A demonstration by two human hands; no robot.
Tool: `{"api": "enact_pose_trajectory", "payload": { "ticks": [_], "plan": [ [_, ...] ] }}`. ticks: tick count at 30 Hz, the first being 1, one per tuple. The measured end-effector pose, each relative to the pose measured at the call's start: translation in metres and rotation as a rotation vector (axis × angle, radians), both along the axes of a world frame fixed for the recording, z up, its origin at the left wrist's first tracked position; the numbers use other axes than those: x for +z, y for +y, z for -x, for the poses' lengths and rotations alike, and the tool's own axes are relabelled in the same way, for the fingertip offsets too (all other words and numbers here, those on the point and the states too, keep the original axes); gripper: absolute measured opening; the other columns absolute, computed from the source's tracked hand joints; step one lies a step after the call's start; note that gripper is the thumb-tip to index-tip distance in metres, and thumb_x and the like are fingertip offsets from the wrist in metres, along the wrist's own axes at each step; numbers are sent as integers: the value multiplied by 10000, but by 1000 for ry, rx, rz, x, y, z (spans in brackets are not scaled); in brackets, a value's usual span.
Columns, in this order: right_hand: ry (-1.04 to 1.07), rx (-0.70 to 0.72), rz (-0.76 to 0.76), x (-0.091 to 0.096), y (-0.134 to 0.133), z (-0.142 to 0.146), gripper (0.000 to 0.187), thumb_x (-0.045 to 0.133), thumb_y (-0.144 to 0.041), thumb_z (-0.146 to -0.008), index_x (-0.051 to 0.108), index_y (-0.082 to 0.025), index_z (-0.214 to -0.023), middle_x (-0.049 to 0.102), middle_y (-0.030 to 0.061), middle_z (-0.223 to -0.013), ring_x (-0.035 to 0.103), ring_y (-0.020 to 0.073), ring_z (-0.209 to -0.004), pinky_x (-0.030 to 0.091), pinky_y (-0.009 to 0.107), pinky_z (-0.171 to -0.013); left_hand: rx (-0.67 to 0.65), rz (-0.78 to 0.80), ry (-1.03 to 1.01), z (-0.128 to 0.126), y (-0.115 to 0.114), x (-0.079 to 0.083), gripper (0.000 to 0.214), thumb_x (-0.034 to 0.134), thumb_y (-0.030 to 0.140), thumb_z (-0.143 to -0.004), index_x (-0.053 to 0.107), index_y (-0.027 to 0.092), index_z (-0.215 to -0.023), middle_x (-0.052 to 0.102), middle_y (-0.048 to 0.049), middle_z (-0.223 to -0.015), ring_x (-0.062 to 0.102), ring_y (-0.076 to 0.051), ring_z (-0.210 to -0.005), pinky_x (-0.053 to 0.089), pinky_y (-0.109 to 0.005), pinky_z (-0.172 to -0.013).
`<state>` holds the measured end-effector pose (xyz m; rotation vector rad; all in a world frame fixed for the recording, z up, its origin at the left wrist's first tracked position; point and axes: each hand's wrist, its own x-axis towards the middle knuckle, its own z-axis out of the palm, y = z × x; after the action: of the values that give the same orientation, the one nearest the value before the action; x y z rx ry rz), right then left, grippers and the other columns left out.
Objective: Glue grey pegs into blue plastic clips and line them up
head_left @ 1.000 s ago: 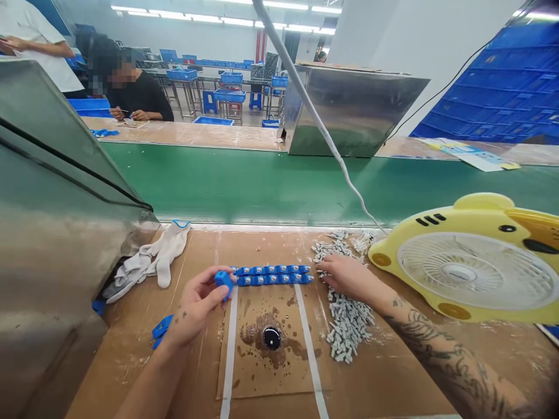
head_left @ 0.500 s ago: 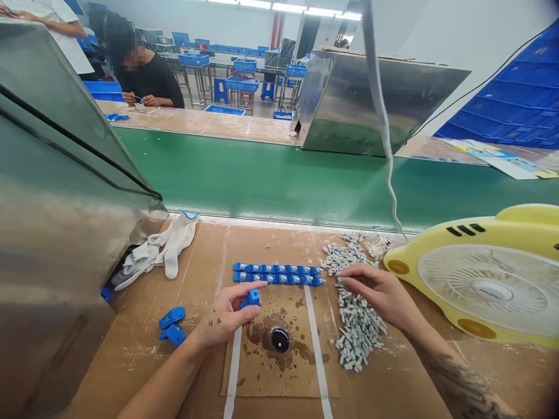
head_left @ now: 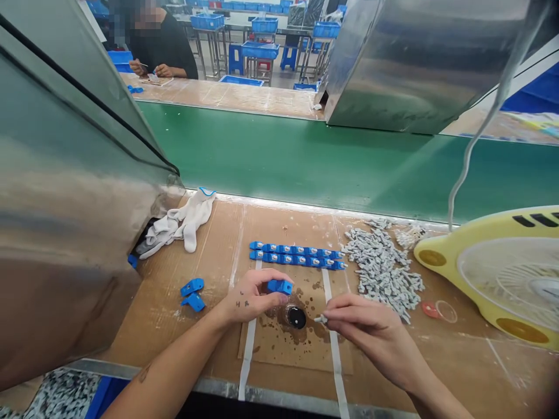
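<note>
Between thumb and fingers, my left hand [head_left: 253, 297] holds a blue plastic part [head_left: 280, 287] above the cardboard. My right hand [head_left: 367, 326] pinches a small grey plastic piece [head_left: 321, 319] just right of a small round pot of dark liquid [head_left: 296, 317]. Wet spots surround the pot on a cardboard sheet [head_left: 301, 355] with white tape strips along its sides. Beyond my hands lie two rows of blue parts [head_left: 297, 256] with small pale pieces set in them. A heap of grey pieces [head_left: 386, 267] lies to the right. Two loose blue parts [head_left: 193, 294] rest left of my left arm.
White gloves [head_left: 187, 224] lie by the metal housing [head_left: 78, 221] at left. A yellow fan [head_left: 502, 279] stands at right, with a hanging white cord [head_left: 465, 163] behind it. A green belt [head_left: 283, 145] crosses beyond the bench, and a person in black [head_left: 163, 49] sits across it.
My right hand has moved from the grey heap toward the pot and now pinches a grey piece. My left hand still holds the blue part, now turned lengthwise. The view has tilted down.
</note>
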<state>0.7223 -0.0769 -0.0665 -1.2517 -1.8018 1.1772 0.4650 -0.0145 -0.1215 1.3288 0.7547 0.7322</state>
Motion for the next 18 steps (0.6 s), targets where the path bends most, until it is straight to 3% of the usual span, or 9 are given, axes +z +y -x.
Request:
{"api": "enact_pose_trajectory", "payload": {
  "ticks": [5, 12, 18],
  "plan": [
    [-169, 98, -153, -3, -5, 11, 191, 584, -201, -996, 767, -253, -1011, 707, 32, -918, 670, 145, -793, 506, 226, -686, -31, -104, 78, 1, -2, 2, 243, 700, 261, -840, 718, 150, -1056, 684, -43, -948, 580, -140, -819, 436, -234, -737],
    [-198, 137, -169, -13, -8, 21, 211, 531, -196, -1016, 737, -238, -1039, 689, 50, -944, 667, 169, -826, 527, 261, -717, -34, -159, 123, 2, -2, 3, 279, 714, 321, -843, 716, 136, -1051, 704, -58, -959, 618, -168, -851, 460, -253, -779],
    [-170, 81, -190, -3, -4, 19, 175, 581, -193, -993, 743, -257, -1013, 697, 34, -938, 672, 164, -816, 528, 251, -700, -29, -265, 146, 2, -3, 7, 235, 705, 310, -858, 722, 149, -1028, 713, -42, -911, 621, -155, -818, 455, -243, -789]
  ]
}}
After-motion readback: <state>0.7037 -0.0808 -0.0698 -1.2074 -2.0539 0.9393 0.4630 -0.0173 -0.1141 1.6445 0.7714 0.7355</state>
